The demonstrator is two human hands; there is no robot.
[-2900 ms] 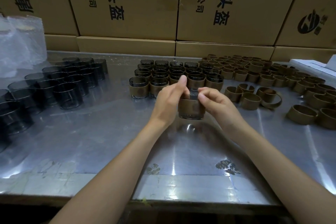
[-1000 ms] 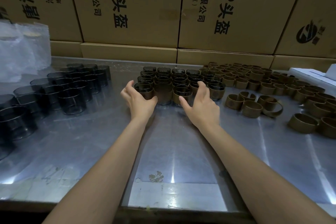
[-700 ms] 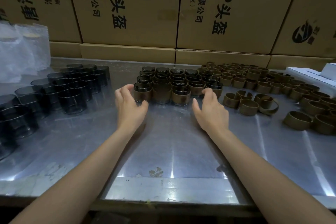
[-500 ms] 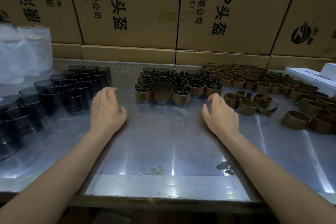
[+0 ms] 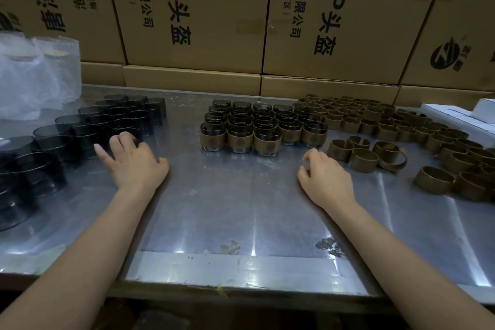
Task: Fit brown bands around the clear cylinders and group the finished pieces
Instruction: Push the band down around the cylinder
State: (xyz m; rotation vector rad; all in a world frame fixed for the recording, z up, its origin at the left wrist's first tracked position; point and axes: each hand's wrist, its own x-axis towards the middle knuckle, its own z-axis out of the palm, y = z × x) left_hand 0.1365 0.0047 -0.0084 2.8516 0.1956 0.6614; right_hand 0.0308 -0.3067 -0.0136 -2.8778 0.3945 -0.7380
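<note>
- The clear cylinders (image 5: 88,131), smoky and thin-walled, stand in a cluster at about ten o'clock on the tabletop (image 5: 241,209). They look light, rigid and smooth, so probably slippery and liable to chip or tip if knocked against their neighbours.
- A sensible hold would be around the side wall of an outer cylinder, fingers and thumb on opposite sides, lifting straight up clear of the rest.
- The brown bands (image 5: 375,126) lie loose from one to three o'clock, some touching, a few open-ended. They seem light and springy, likely to flex when squeezed, so a light pinch on the rim should do.
- The finished pieces (image 5: 263,130), cylinders already wearing bands, stand packed in rows at twelve o'clock.
- The left hand (image 5: 134,161) reaches toward the nearest cylinders, fingers spread and relaxed, fingertips just at one cylinder's wall; it grips nothing.
- The right hand (image 5: 326,177) hovers just beside the nearest loose bands, fingers loosely curled, holding nothing.
- Compared with about three seconds ago, the hands no longer hold a banded cylinder together at the centre; that piece appears to have joined the front row of the group.
- Over the last second the hands have left the group's front edge and parted, the left drifting toward nine o'clock and the right toward three.
</note>
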